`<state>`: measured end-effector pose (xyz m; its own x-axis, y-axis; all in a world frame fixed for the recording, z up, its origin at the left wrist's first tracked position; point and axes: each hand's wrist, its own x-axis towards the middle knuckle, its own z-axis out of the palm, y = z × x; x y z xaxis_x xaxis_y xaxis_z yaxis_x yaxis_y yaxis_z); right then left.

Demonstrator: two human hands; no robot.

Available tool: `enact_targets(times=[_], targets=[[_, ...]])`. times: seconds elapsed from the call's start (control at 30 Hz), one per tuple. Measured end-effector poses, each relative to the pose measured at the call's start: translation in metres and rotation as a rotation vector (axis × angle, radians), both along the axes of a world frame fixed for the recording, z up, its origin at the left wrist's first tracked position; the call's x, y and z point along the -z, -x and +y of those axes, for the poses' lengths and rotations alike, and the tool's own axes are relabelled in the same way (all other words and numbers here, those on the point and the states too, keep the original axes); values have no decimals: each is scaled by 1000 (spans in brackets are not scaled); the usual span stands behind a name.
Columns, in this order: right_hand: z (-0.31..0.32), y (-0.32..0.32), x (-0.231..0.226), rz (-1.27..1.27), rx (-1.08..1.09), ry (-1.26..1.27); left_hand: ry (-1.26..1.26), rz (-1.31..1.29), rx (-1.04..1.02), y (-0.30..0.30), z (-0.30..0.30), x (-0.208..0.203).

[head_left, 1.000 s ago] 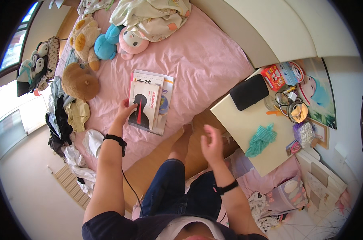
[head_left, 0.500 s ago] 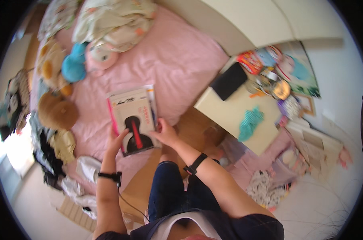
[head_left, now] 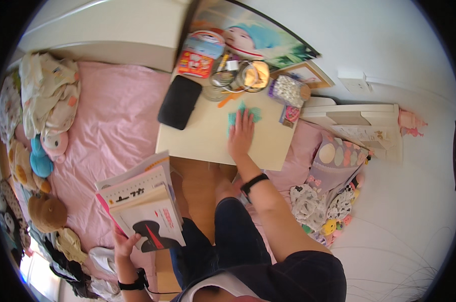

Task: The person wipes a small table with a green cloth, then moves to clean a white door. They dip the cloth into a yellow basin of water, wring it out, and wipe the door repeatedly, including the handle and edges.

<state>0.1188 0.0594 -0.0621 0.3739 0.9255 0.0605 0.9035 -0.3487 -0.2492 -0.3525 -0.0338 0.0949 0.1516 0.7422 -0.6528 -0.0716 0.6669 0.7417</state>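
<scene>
While my left hand (head_left: 123,245) is pinching the near edge of a stack of booklets (head_left: 140,204), white and fanned with a black and red figure on the top cover, I am holding it over the pink bed (head_left: 112,116) at the left. My right hand (head_left: 241,135) is lying flat, fingers spread, on a teal cloth (head_left: 253,111) on the cream table (head_left: 197,141). My palm is hiding most of that cloth, near a black pouch (head_left: 180,101).

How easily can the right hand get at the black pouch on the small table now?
Probably easily: the right hand lies flat on a teal cloth on the same table, and bare tabletop separates it from the black pouch.
</scene>
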Motion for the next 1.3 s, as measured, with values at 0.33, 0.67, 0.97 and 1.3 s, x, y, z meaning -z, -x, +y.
enact_targets(times=[0.33,0.67,0.97,1.3], targets=[[-98,-61,-15,388,-717,195,76,-296,439,-120,29,-27],[-45,-39,20,482,-680,-24,21,-356,571,-222,46,-43],[-182,-174,1,328,-135,-48,-158,-432,615,-274,91,43],[-194,-179,8,251,-156,-28,-29,67,500,-332,117,126]])
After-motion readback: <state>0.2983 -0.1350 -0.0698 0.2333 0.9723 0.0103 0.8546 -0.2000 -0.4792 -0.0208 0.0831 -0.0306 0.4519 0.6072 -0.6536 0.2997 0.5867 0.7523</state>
